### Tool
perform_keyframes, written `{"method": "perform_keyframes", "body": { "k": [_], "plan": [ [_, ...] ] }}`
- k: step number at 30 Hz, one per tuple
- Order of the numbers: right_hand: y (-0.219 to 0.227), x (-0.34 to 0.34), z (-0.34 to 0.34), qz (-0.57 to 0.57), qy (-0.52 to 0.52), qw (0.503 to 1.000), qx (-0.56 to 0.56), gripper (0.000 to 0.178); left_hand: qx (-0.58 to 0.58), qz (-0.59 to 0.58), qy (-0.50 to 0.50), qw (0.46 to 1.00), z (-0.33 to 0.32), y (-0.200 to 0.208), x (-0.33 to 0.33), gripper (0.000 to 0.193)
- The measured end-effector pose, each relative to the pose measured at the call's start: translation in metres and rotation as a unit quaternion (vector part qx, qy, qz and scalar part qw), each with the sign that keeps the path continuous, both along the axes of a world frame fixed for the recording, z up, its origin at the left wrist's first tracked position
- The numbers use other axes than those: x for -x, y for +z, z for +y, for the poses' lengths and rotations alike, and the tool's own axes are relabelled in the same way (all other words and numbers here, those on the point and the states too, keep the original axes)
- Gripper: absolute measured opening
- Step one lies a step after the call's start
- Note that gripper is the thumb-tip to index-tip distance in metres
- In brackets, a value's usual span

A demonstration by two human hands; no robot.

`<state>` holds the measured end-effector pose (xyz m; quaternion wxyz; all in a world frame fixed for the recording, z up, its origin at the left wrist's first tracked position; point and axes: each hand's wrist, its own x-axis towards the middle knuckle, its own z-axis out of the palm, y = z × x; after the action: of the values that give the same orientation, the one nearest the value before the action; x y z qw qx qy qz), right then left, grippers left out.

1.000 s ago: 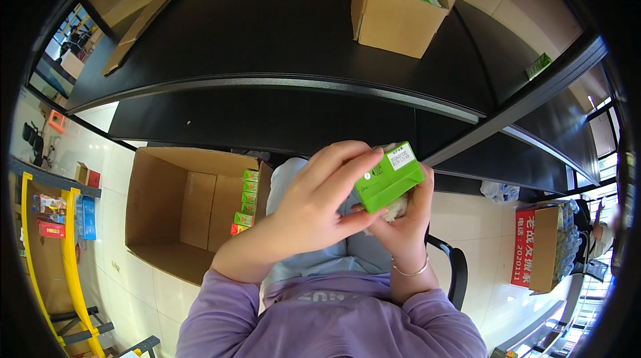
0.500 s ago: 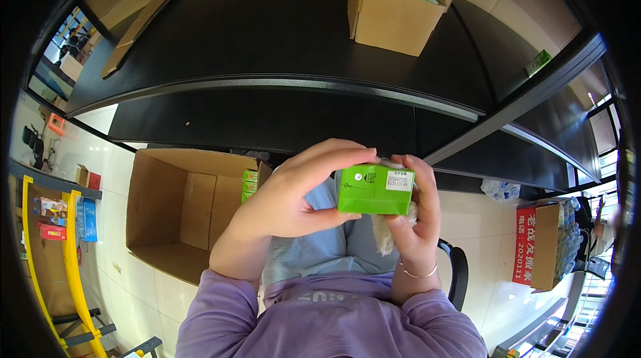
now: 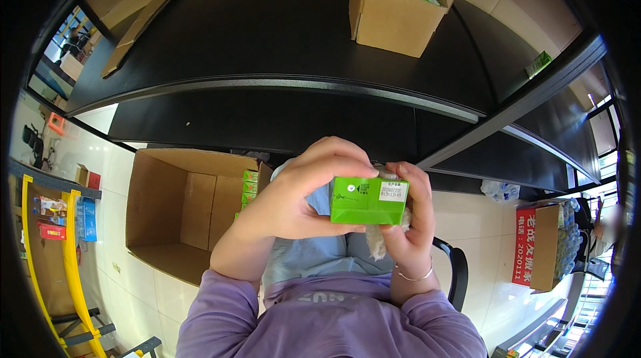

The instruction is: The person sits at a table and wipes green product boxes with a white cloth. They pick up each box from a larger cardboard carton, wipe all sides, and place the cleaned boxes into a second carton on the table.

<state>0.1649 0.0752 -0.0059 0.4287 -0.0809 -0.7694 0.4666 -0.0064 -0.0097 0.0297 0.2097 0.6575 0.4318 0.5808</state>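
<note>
A small green drink carton (image 3: 360,199) is held in front of my lap, its end with the straw hole and a white printed patch facing up. On its left, my left hand (image 3: 310,191) is closed around it, fingers along the far edge and thumb at the near edge. My right hand (image 3: 416,214) grips the right side and also keeps a crumpled whitish cloth (image 3: 376,244) against the palm, partly hidden under the carton. Beside my left forearm, an open cardboard box (image 3: 167,208) holds several green cartons (image 3: 249,186) along its right wall.
Ahead stands a black shelf (image 3: 267,31) bearing a cardboard box (image 3: 397,21) of green packs, a flat cardboard piece (image 3: 143,31) and one lone green carton (image 3: 538,64). A black post (image 3: 514,101) rises at right. A box of bottles (image 3: 554,244) lies right; a yellow ladder (image 3: 77,258) stands left.
Both hands have shifted slightly left and toward my body with the carton. It has tilted a little, so more of its near side shows. The cloth has moved along with my right hand.
</note>
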Motion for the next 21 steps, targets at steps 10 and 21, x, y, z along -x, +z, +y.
{"method": "perform_keyframes", "body": {
  "k": [10,21],
  "plan": [
    [-0.0023,0.0008,0.0017,0.018,0.021,0.999,-0.016,0.058,-0.055,0.029,-0.020,0.998,0.0040,-0.0022,0.0063,0.050],
    [-0.0050,0.0019,0.0043,0.018,0.056,0.998,-0.018,0.061,-0.080,0.045,-0.035,0.995,0.0053,-0.0009,0.0091,0.052]
  ]
}}
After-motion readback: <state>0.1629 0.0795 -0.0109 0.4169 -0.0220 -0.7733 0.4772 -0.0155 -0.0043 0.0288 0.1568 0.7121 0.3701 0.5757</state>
